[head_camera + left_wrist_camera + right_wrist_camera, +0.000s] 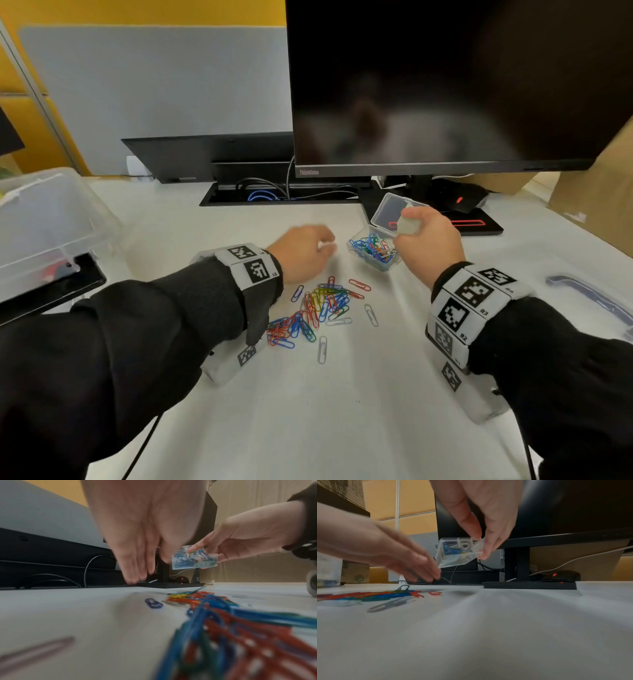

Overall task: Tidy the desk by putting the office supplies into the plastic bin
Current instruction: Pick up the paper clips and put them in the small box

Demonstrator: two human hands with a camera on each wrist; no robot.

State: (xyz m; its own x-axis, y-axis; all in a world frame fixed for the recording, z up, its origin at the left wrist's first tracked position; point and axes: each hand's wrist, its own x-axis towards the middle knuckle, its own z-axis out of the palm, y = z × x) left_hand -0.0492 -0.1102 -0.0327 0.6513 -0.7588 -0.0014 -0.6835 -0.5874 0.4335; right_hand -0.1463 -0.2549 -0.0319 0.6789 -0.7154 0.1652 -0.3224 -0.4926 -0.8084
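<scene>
A small clear box (371, 251) with its lid hinged open holds coloured paper clips. My right hand (424, 236) pinches it at the rim; in the wrist views the box (455, 553) hangs tilted above the desk. A loose pile of coloured paper clips (318, 305) lies on the white desk between my wrists. My left hand (308, 246) hovers just left of the box, fingers (137, 568) extended downward and blurred, with nothing seen in them. The large clear plastic bin (44, 219) stands at the far left.
A dark monitor (445, 85) on a black stand base (479, 222) rises right behind the box, with a mouse (462, 200) beside it. A cable slot (274, 195) runs along the back. A clear lid with a blue handle (589, 298) lies at the right.
</scene>
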